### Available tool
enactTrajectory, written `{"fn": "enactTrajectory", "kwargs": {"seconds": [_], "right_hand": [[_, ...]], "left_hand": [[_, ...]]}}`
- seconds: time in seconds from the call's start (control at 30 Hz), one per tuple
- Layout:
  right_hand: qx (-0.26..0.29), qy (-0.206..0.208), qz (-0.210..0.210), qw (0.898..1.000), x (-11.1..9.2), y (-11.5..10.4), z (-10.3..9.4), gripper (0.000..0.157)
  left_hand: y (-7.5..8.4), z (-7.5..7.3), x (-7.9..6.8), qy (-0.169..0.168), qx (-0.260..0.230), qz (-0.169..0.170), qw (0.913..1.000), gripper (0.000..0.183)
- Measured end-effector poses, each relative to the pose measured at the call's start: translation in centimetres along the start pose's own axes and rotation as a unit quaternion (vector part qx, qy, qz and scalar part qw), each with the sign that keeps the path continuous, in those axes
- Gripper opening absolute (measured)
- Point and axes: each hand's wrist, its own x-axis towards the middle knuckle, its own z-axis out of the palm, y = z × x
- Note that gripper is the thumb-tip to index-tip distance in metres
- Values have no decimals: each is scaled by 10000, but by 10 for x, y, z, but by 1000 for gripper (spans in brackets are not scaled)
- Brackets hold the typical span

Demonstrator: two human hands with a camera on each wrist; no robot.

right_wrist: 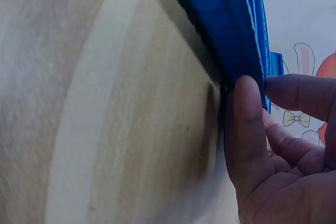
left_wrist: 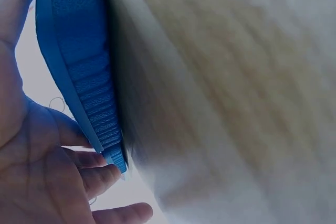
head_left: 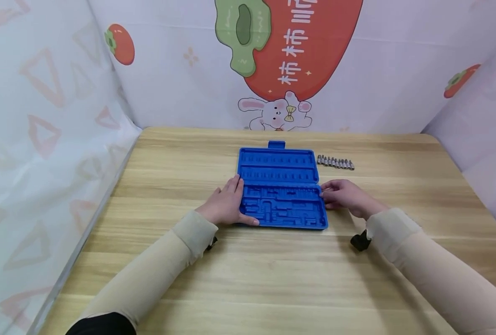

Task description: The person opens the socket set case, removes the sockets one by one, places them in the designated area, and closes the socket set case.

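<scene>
In the head view, a blue plastic tool case (head_left: 295,204) lies unfolded on the table, its moulded recesses facing up and its lid (head_left: 277,167) at the back. My left hand (head_left: 227,204) rests along the case's left side, fingers extended and thumb over the front edge. At the right edge, my right hand (head_left: 341,197) pinches the case. Seen from the right wrist, the thumb (right_wrist: 245,108) is against the outer wall and the index finger (right_wrist: 299,93) touches the rim. Behind the right hand, a row of small metal bits (head_left: 335,162) lies beside the lid.
The case sits on a wood-grain table (head_left: 273,279). A printed cloth backdrop (head_left: 172,79) stands behind it, with pale cloth on both sides. A latch tab (head_left: 276,144) sticks out at the lid's far edge. A black wrist device (head_left: 360,241) hangs under the right cuff.
</scene>
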Motion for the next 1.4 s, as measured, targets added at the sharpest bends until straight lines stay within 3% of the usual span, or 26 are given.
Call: {"fn": "enactTrajectory", "kwargs": {"seconds": [0.13, 0.23, 0.33, 0.47, 0.57, 0.73, 0.83, 0.87, 1.03, 1.13, 1.27, 1.33, 1.4], "right_hand": [[243, -49, 30, 9997, 2, 2, 2, 45], [392, -43, -6, 9992, 2, 3, 1, 46], [546, -70, -40, 9985, 2, 4, 1, 47], [649, -109, -45, 9978, -1, 6, -1, 47], [607, -101, -13, 9981, -2, 7, -2, 47], [404, -119, -9, 9991, -2, 4, -2, 47], [352, -121, -22, 9993, -2, 2, -2, 47], [367, -121, -25, 9992, -2, 3, -1, 47], [404, -75, 6, 9992, -1, 4, 2, 48], [388, 26, 28, 9992, -1, 2, 4, 47], [397, 141, 86, 9991, 3, -2, 8, 46], [398, 204, 130, 9989, 4, -5, 9, 47], [387, 271, 165, 9987, 6, -6, 10, 48]], "left_hand": [[-8, -4, 2, 5, -880, 106, 9961, 123], [-16, -14, 10, 117, -2073, 179, 9780, 106], [-26, -27, 23, 227, -3201, 68, 9471, 89], [-34, -47, 48, 252, -4543, -346, 8898, 79], [-37, -60, 67, 253, -5254, -630, 8481, 71], [-44, -71, 88, 9, -5930, -952, 7996, 63], [-44, -72, 96, -157, -6144, -1016, 7822, 62], [-43, -73, 98, -168, -6148, -1039, 7816, 62], [-43, -74, 100, -93, -5717, -1008, 8142, 60], [-43, -78, 99, 10, -5265, -943, 8449, 55], [-42, -86, 96, 267, -4970, -994, 8616, 58], [-40, -90, 93, 439, -5145, -988, 8507, 60], [-38, -94, 90, 622, -5446, -909, 8315, 58]]}}
